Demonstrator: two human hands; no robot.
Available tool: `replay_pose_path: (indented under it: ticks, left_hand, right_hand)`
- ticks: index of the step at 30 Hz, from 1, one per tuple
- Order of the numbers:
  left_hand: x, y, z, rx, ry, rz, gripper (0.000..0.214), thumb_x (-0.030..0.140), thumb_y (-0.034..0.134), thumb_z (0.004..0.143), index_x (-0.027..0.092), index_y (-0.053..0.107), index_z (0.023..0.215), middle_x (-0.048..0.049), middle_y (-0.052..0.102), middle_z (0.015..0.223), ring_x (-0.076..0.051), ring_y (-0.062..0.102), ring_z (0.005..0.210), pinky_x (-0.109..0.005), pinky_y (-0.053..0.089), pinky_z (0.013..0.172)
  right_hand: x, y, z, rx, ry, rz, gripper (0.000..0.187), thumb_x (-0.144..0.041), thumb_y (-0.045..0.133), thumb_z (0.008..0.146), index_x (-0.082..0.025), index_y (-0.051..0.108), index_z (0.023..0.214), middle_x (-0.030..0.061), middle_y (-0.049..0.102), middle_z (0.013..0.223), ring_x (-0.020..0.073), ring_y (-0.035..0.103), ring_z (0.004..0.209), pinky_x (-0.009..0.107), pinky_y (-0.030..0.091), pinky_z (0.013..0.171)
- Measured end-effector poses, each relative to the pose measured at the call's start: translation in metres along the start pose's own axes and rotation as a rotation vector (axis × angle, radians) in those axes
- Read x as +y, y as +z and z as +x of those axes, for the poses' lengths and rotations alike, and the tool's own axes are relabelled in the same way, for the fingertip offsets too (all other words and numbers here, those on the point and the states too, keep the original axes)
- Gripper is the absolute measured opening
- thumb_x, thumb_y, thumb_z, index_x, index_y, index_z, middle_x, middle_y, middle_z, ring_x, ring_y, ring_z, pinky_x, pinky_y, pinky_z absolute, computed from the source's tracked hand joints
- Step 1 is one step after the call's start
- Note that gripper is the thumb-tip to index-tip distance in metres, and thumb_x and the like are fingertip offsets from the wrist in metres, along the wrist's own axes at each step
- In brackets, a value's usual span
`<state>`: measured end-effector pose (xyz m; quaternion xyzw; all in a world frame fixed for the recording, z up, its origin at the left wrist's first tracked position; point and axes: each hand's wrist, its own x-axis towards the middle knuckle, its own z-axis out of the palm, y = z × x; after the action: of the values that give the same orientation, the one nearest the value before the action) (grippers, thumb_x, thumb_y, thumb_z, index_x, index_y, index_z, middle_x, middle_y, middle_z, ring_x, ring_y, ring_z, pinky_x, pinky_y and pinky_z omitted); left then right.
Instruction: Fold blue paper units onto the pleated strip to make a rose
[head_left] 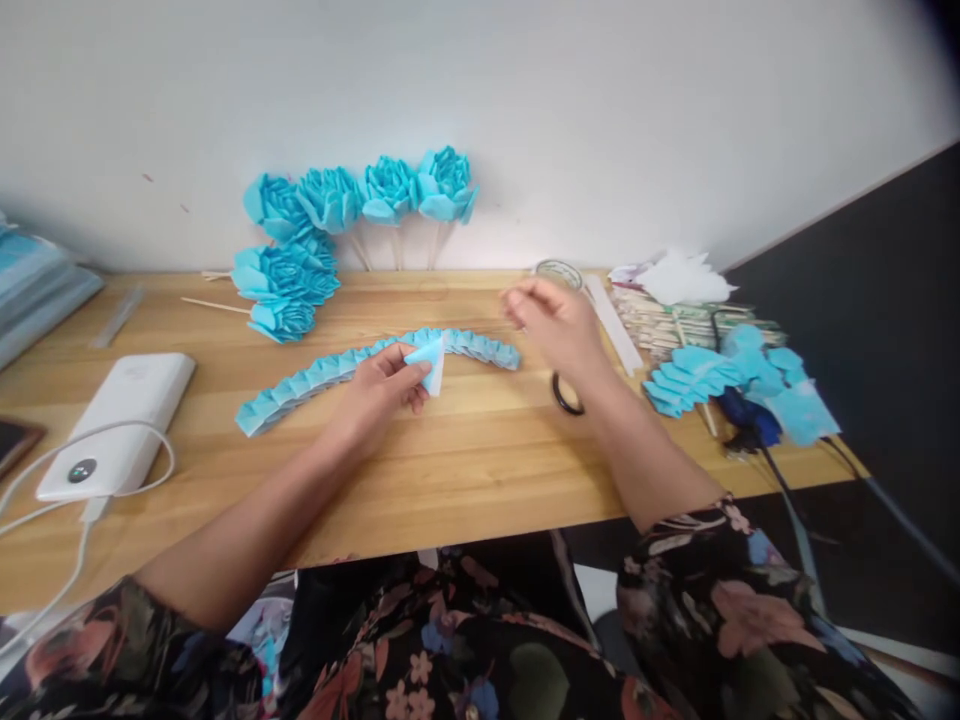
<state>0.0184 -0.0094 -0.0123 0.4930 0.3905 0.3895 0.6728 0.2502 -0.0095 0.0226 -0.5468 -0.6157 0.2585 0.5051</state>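
Note:
My left hand [386, 382] pinches a small folded piece of blue and white paper [429, 362], shaped like a triangle, between thumb and fingers. Behind that hand, a long curved row of folded light-blue pieces [304, 378] lies on the wooden table [450, 480]. My right hand [551, 315] is raised to the right of the folded paper, apart from it. Its fingers are curled together and a little blurred; whether anything thin is between them is hidden. A clear tape roll [559, 270] lies just behind the right hand, and a black ring [567, 394] sits below its wrist.
Several blue paper flowers [330, 198] on sticks lean on the wall or lie at the back left. A white power bank [124, 420] with a cable is at left. On the right are white strips [613, 325], a stick pile [660, 322] and blue paper pieces [690, 378].

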Motion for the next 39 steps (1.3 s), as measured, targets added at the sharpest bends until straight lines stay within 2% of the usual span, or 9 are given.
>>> replay_pose_path:
  ticks: [2, 5, 10, 14, 17, 21, 27, 31, 39]
  left_hand:
    - [0.003, 0.002, -0.002, -0.048, -0.016, 0.054, 0.023, 0.032, 0.073, 0.078, 0.016, 0.057, 0.079, 0.0022, 0.062, 0.059, -0.008, 0.053, 0.049, -0.021, 0.042, 0.051]
    - [0.007, 0.005, -0.006, -0.129, -0.049, 0.146, 0.023, 0.032, 0.072, 0.077, 0.016, 0.056, 0.078, 0.0034, 0.06, 0.057, -0.007, 0.053, 0.047, -0.02, 0.04, 0.05]
    - [0.004, 0.006, -0.008, -0.286, -0.093, 0.272, 0.022, 0.034, 0.068, 0.079, 0.017, 0.055, 0.078, 0.0027, 0.062, 0.058, -0.008, 0.053, 0.047, -0.021, 0.039, 0.05]
    - [0.004, 0.005, -0.008, -0.336, -0.052, 0.338, 0.022, 0.036, 0.069, 0.079, 0.017, 0.057, 0.079, 0.0031, 0.06, 0.06, -0.008, 0.052, 0.052, -0.021, 0.039, 0.053]
    - [0.006, 0.005, -0.009, -0.303, 0.041, 0.399, 0.021, 0.036, 0.068, 0.08, 0.017, 0.058, 0.079, 0.0023, 0.06, 0.065, -0.01, 0.054, 0.059, -0.023, 0.041, 0.057]
    - [0.013, 0.004, -0.014, -0.203, 0.378, 0.455, 0.016, 0.029, 0.067, 0.083, 0.018, 0.057, 0.076, -0.0064, 0.069, 0.094, -0.017, 0.065, 0.088, -0.032, 0.051, 0.078]
    - [0.026, 0.005, -0.026, -0.227, 0.762, 0.528, 0.009, 0.015, 0.068, 0.083, 0.018, 0.06, 0.08, -0.0133, 0.059, 0.144, -0.028, 0.057, 0.132, -0.049, 0.045, 0.109]
    - [0.025, 0.008, -0.028, -0.411, 0.749, 0.63, 0.007, 0.013, 0.062, 0.084, 0.018, 0.059, 0.08, -0.0136, 0.066, 0.136, -0.026, 0.061, 0.128, -0.048, 0.047, 0.107]
    - [0.015, 0.007, -0.025, -0.334, 0.8, 0.806, 0.006, 0.016, 0.059, 0.085, 0.021, 0.062, 0.085, -0.0081, 0.077, 0.103, -0.021, 0.072, 0.098, -0.039, 0.054, 0.091]
  right_hand:
    - [-0.001, -0.029, 0.008, 0.15, -0.052, -0.098, 0.017, -0.035, 0.058, 0.091, -0.022, 0.068, 0.089, 0.0013, 0.069, 0.08, 0.0146, 0.063, 0.071, 0.03, 0.051, 0.068]
    - [0.008, -0.069, 0.011, 0.13, -0.039, -0.334, 0.015, -0.031, 0.058, 0.09, -0.023, 0.07, 0.086, 0.0025, 0.072, 0.077, 0.0176, 0.065, 0.07, 0.033, 0.052, 0.067]
    - [0.045, -0.102, 0.003, -0.304, -0.107, -0.974, 0.022, -0.024, 0.058, 0.088, -0.019, 0.076, 0.101, 0.0109, 0.076, 0.105, 0.0297, 0.069, 0.101, 0.04, 0.051, 0.086]
    - [0.065, -0.099, 0.005, -0.506, -0.168, -1.102, 0.023, -0.02, 0.055, 0.089, -0.017, 0.074, 0.102, 0.0132, 0.074, 0.109, 0.0316, 0.065, 0.11, 0.041, 0.048, 0.093]
    - [0.058, -0.094, 0.012, -0.501, -0.143, -1.012, 0.018, -0.022, 0.054, 0.089, -0.016, 0.071, 0.093, 0.0141, 0.074, 0.105, 0.0309, 0.065, 0.105, 0.041, 0.048, 0.09]
    - [0.018, -0.086, 0.013, -0.417, -0.018, -0.75, 0.019, -0.033, 0.053, 0.091, -0.02, 0.066, 0.097, 0.0073, 0.075, 0.093, 0.0242, 0.068, 0.084, 0.034, 0.047, 0.073]
    - [-0.044, -0.055, -0.014, -0.693, -0.062, -0.515, 0.018, -0.037, 0.056, 0.091, -0.022, 0.066, 0.096, 0.002, 0.076, 0.089, 0.0169, 0.067, 0.077, 0.029, 0.045, 0.07]
    - [-0.051, -0.042, -0.026, -0.726, -0.133, -0.465, 0.015, -0.03, 0.055, 0.092, -0.022, 0.067, 0.094, 0.0014, 0.075, 0.089, 0.0148, 0.066, 0.076, 0.028, 0.044, 0.069]
    - [-0.048, -0.036, -0.031, -0.712, -0.306, -0.487, 0.007, -0.024, 0.06, 0.089, -0.022, 0.067, 0.088, 0.0011, 0.074, 0.088, 0.0151, 0.065, 0.079, 0.028, 0.045, 0.073]
